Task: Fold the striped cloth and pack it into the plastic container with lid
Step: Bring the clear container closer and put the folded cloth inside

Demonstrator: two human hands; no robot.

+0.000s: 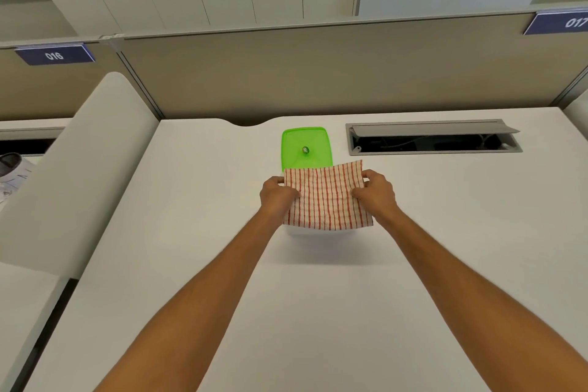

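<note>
The red-and-white striped cloth is folded into a rough square and held flat above the white desk. My left hand grips its left edge and my right hand grips its right edge. Under the cloth a clear plastic container shows only as a pale rim below the cloth's near edge; the rest is hidden. Just behind the cloth, the green lid lies flat on the desk, its near edge covered by the cloth.
A grey cable hatch stands open in the desk at the back right. A beige partition closes the far side, and a white curved divider borders the desk on the left.
</note>
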